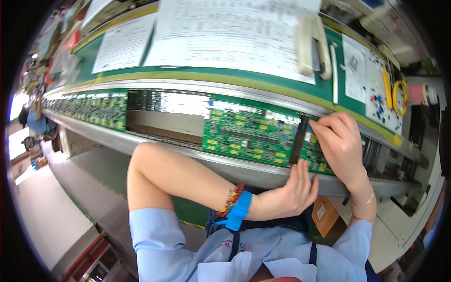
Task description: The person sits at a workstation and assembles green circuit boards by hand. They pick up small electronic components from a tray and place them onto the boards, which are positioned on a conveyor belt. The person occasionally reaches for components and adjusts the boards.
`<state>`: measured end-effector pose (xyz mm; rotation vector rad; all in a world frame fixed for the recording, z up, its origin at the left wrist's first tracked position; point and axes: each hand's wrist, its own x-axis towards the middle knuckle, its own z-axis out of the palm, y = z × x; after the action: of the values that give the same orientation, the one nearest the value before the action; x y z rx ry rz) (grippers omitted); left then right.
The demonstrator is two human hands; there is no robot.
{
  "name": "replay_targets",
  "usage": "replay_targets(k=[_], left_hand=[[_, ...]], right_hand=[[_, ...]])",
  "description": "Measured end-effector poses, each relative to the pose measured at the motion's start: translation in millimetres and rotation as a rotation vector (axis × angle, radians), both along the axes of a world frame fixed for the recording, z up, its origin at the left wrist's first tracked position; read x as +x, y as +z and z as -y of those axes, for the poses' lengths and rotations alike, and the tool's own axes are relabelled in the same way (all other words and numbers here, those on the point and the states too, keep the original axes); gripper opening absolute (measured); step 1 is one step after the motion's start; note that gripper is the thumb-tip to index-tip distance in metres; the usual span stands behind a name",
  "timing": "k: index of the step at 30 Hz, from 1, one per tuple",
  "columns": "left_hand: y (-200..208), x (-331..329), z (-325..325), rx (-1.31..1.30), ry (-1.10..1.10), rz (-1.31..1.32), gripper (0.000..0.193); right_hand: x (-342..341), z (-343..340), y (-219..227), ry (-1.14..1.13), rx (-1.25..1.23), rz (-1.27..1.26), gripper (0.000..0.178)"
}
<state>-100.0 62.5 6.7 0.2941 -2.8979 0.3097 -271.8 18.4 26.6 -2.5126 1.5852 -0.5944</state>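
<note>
A green circuit board (pixel 249 134) with many small yellow and dark parts lies between the conveyor's two metal rails. At its right end a dark strip (pixel 299 141) crosses from rail to rail, with more green board on the far side of it. My left hand (pixel 292 190) rests against the near rail, fingers stretched out, tips by the strip's near end. Over the right-hand board stretch, my right hand (pixel 342 146) has its fingers pinched near the far edge. Whatever is between those fingertips is too small to make out. A blue wrist strap (pixel 240 207) circles my left wrist.
Beyond the far rail (pixel 178 89) lie large paper sheets (pixel 225 42), a beige stapler (pixel 312 47) and a white rod (pixel 334 70). A white tray (pixel 380 105) with small loose parts and yellow-handled pliers (pixel 387 87) stands at the right. More boards (pixel 89 109) sit leftward on the conveyor.
</note>
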Motion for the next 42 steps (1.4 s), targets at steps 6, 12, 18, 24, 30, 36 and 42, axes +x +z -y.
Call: replay_targets(k=[6, 12, 18, 24, 30, 36, 42], left_hand=[[-0.4, 2.6, -1.5, -0.033, -0.004, -0.013, 0.041], [5.8, 3.9, 5.3, -0.077, -0.046, 0.007, 0.041], [2.7, -0.5, 4.8, -0.101, -0.031, -0.009, 0.037], [2.9, -2.6, 4.9, -0.123, -0.036, -0.005, 0.037], [13.1, 1.8, 7.3, 0.04, -0.023, 0.031, 0.036], [23.4, 20.6, 37.0, 0.231, -0.001, -0.09, 0.039], [28.3, 21.5, 61.9, 0.387, 0.099, -0.101, 0.045]], right_hand=[[0.3, 1.9, -0.7, 0.022, 0.041, 0.047, 0.014], [-1.3, 0.3, -0.3, -0.004, 0.02, 0.042, 0.014], [0.1, -2.7, 0.3, -0.005, -0.019, -0.005, 0.017], [-5.8, -7.7, -0.9, -0.004, -0.032, 0.009, 0.023], [-25.3, -27.3, 14.5, -0.138, -0.055, 0.093, 0.024], [-59.4, -72.3, 3.6, -0.367, -0.002, 0.197, 0.026], [-69.9, -88.6, -16.5, -0.479, -0.035, 0.386, 0.023]])
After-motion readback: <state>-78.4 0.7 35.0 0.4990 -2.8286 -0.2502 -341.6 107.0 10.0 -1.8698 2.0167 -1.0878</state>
